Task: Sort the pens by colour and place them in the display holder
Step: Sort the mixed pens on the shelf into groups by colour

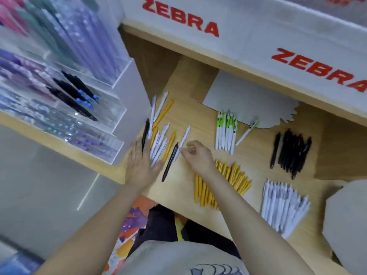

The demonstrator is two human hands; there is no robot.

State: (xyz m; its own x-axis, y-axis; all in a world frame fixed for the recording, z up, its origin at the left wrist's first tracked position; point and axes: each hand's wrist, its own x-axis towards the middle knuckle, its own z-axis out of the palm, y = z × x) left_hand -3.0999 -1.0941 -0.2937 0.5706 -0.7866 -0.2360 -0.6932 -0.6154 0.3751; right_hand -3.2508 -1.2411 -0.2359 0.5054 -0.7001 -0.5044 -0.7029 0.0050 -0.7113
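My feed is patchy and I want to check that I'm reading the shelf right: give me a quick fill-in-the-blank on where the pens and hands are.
1. The left hand lies flat on the ____ pile of pens.
2. Behind the yellow pens, near the grey card, lie white pens with ____ bands.
3. The sorted black pens lie directly behind the sorted ____ pens.
4. The right hand has its fingers ____.

Missing words: unsorted; green; white; curled
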